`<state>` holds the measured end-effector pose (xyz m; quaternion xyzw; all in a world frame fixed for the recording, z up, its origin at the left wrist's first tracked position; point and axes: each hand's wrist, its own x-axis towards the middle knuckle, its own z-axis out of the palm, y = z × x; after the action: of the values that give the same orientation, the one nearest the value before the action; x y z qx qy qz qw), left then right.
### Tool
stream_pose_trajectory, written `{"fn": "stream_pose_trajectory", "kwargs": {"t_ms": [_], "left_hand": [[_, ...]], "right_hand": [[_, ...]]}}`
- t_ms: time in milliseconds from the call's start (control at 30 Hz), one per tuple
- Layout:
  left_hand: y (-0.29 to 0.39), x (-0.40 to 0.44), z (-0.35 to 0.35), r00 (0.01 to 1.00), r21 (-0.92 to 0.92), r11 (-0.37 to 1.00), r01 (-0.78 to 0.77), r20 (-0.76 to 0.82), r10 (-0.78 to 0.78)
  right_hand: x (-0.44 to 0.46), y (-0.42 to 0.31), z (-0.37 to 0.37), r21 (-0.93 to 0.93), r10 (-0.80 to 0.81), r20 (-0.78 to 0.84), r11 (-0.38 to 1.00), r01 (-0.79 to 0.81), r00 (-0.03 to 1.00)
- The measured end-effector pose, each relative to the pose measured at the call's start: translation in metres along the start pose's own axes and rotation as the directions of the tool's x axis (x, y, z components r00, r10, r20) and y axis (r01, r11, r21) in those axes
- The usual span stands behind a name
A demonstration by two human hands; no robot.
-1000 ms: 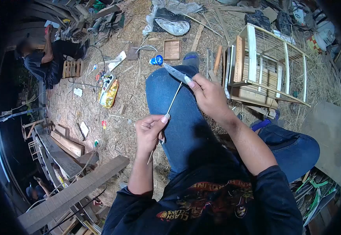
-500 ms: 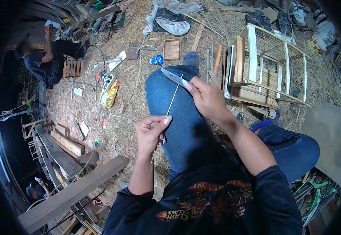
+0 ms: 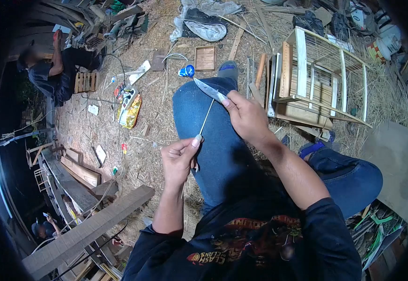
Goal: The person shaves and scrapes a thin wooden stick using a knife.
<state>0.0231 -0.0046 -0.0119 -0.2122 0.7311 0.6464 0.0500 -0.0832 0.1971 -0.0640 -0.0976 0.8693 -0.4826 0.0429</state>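
Observation:
A knife (image 3: 207, 89) with a broad pointed blade is gripped in my right hand (image 3: 248, 114), above my raised knee. Between thumb and fingers, my left hand (image 3: 178, 161) pinches a thin pale stick (image 3: 207, 117). The stick slants up from my left hand, and its far end meets the knife blade. Its lower end shows faintly beneath my left wrist. My right fingers cover the knife's handle.
A slatted wooden frame (image 3: 323, 77) lies on the straw-strewn ground at right. Ahead are a small wooden box (image 3: 205, 58) and a blue can (image 3: 186, 71). A yellow bag (image 3: 130, 111) lies left. A wooden beam (image 3: 89, 232) juts in at lower left. A person (image 3: 56, 70) sits farther off.
My left hand has shifted slightly left. Less of the stick shows beyond the blade. The knife has tilted a little, its blade turned more steeply.

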Motion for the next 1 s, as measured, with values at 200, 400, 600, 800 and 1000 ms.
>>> {"fn": "stream_pose_trajectory", "kwargs": {"t_ms": [200, 400, 600, 800, 1000], "left_hand": [[0.016, -0.007, 0.008, 0.988, 0.037, 0.994, 0.104, 0.109, -0.107], [0.021, -0.007, 0.02, 0.963, -0.03, 0.977, 0.21, 0.175, -0.202], [0.021, -0.005, 0.02, 0.927, -0.276, 0.901, 0.334, 0.27, -0.261], [0.016, 0.0, 0.014, 0.903, -0.381, 0.837, 0.394, 0.332, -0.274], [0.016, 0.002, 0.013, 0.896, -0.388, 0.829, 0.403, 0.353, -0.27]], "right_hand": [[-0.001, 0.001, 0.009, 0.114, 0.074, 0.006, 0.991, -0.074, 0.997], [0.001, 0.006, 0.013, 0.16, 0.061, -0.005, 0.985, -0.059, 0.998], [0.001, 0.008, 0.014, 0.208, 0.067, 0.005, 0.976, -0.067, 0.998], [-0.007, 0.007, 0.007, 0.127, -0.004, -0.014, 0.992, 0.005, 1.0], [-0.005, 0.007, 0.002, 0.114, 0.044, 0.074, 0.992, -0.053, 0.996]]}}
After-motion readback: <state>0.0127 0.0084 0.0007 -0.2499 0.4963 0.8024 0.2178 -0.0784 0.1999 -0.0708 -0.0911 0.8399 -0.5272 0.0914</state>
